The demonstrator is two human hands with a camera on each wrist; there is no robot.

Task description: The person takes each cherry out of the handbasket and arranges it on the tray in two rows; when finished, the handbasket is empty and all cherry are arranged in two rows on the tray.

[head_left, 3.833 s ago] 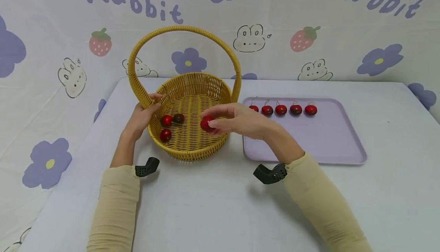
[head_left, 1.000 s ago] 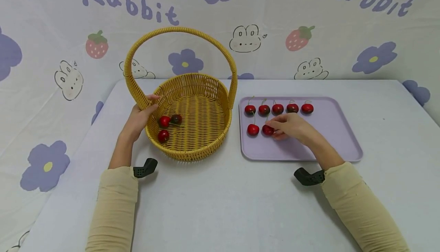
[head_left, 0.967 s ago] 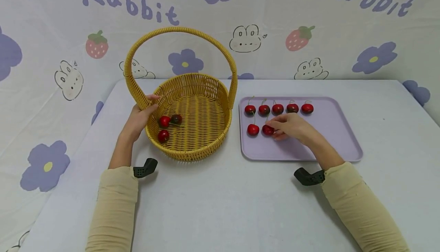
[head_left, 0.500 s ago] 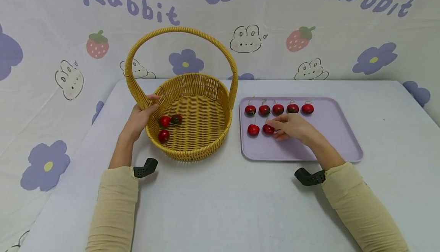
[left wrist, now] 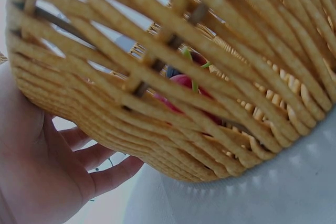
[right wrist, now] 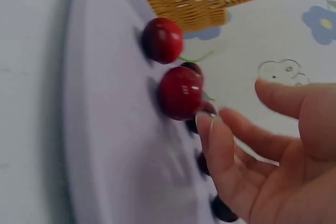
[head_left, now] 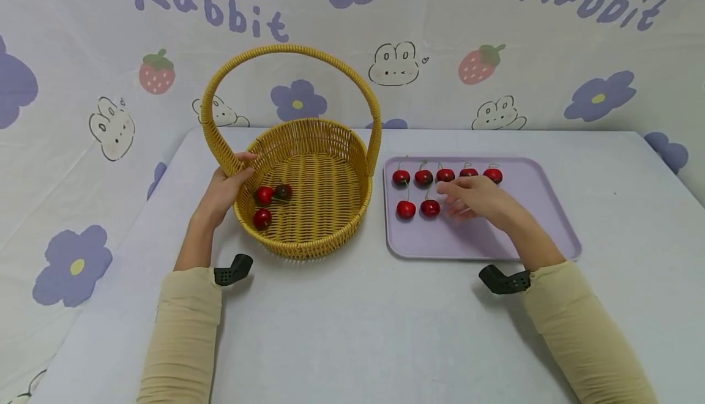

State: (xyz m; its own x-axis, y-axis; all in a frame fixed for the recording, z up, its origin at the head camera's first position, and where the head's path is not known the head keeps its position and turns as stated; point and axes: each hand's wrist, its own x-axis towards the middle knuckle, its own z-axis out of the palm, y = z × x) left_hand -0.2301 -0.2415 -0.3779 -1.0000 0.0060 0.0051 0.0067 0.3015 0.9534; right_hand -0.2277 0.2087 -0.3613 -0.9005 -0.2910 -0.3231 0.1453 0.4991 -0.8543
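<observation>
At the left, my left hand [head_left: 223, 190] grips the yellow wicker basket [head_left: 303, 248] by its side near the foot of the tall handle. In the left wrist view the fingers [left wrist: 113, 174] show beneath the woven wall. Three cherries lie in the basket, among them a bright red cherry [head_left: 262, 218]. My right hand [head_left: 479, 199] hovers over the lilac tray [head_left: 518, 232], thumb and fingers apart and holding nothing. Just left of its fingertips rests a dark red cherry [head_left: 430, 209], beside another cherry [head_left: 406, 210]. Behind them runs a row of several stemmed cherries [head_left: 423, 177], partly covered by the hand.
A white-covered table [head_left: 352, 330] carries the basket and the tray, which stand side by side with a narrow gap. Behind them hangs a patterned cloth [head_left: 435, 12] with rabbits and flowers. Black wrist devices [head_left: 503, 280] sit at both cuffs.
My right hand carried a cherry from over the basket to the tray's front row, then let go and drew slightly right. The left hand has kept its grip on the basket.
</observation>
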